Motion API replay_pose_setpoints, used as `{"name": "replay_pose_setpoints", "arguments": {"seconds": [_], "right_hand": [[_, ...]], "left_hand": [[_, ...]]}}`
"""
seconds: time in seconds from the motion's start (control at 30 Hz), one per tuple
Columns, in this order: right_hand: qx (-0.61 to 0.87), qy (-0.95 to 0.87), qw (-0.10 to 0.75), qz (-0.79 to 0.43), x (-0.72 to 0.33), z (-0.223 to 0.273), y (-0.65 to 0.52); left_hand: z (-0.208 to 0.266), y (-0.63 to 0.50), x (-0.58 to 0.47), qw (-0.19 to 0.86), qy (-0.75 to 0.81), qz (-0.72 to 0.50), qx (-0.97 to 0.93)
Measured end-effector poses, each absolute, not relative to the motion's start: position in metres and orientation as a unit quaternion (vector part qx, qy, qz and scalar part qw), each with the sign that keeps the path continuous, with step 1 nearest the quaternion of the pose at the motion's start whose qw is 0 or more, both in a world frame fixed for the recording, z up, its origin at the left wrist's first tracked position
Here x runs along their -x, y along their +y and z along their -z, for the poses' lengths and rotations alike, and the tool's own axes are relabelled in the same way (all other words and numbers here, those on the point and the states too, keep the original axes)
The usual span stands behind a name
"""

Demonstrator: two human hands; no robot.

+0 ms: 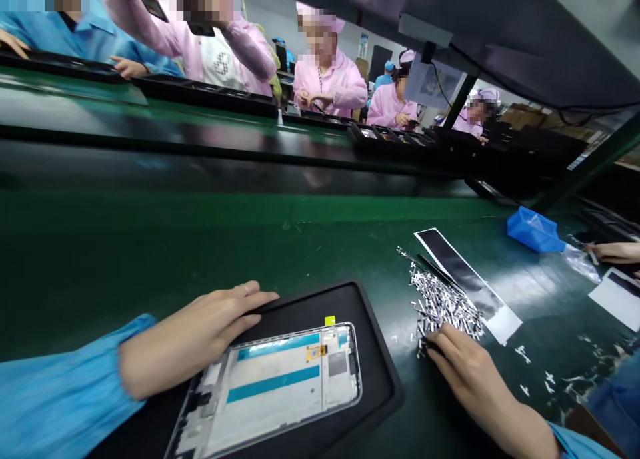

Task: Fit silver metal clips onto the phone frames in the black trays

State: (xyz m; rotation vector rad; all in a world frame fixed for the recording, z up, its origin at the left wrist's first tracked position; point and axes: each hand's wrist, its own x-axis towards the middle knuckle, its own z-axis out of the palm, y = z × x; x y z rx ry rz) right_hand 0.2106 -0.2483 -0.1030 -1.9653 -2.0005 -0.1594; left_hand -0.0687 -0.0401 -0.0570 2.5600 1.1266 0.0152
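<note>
A phone frame (280,385) with a silvery inner face, two teal strips and a small yellow tab lies in a black tray (385,379). My left hand (200,332) rests over the tray's far left side, its fingers stretched out along the rim and the frame's upper edge. To the right of the tray is a loose pile of small black-and-silver parts (445,305). The fingertips of my right hand (470,372) are drawn together at the near edge of this pile; whatever is between them is too small to make out.
Beside the pile lies a black strip on white backing (460,272). Farther right are a blue bin (535,229), white scraps (550,381) and a co-worker's hand (617,251). Across the raised green bench, several people work over black trays (395,145). A shelf (500,39) overhangs the right.
</note>
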Motion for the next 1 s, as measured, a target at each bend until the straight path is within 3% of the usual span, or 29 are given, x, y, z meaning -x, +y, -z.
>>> {"name": "replay_pose_setpoints", "arguments": {"seconds": [0.1,0.3,0.43,0.53,0.73,0.9,1.0], "right_hand": [[0.681,-0.700,0.202,0.070,-0.211,0.110,-0.236],[0.686,-0.650,0.324,0.038,-0.209,0.096,-0.224],[0.695,-0.574,0.432,-0.039,-0.207,0.074,-0.219],[0.687,-0.515,0.500,-0.115,-0.207,0.067,-0.212],[0.661,-0.466,0.564,-0.169,-0.204,0.070,-0.206],[0.677,-0.476,0.562,0.004,-0.196,0.082,-0.218],[0.583,-0.675,0.422,0.165,-0.192,0.083,-0.225]], "left_hand": [[0.055,-0.049,0.054,0.115,0.386,0.091,-0.911],[0.051,-0.070,0.033,-0.009,0.358,0.087,-0.930],[0.029,-0.085,0.004,-0.017,0.309,0.058,-0.949],[0.021,-0.100,-0.027,0.097,0.270,0.005,-0.958],[0.046,-0.118,-0.074,0.521,0.261,-0.065,-0.810],[0.057,-0.121,-0.086,0.738,0.268,-0.023,-0.618],[0.057,-0.120,-0.088,0.815,0.290,-0.060,-0.498]]}}
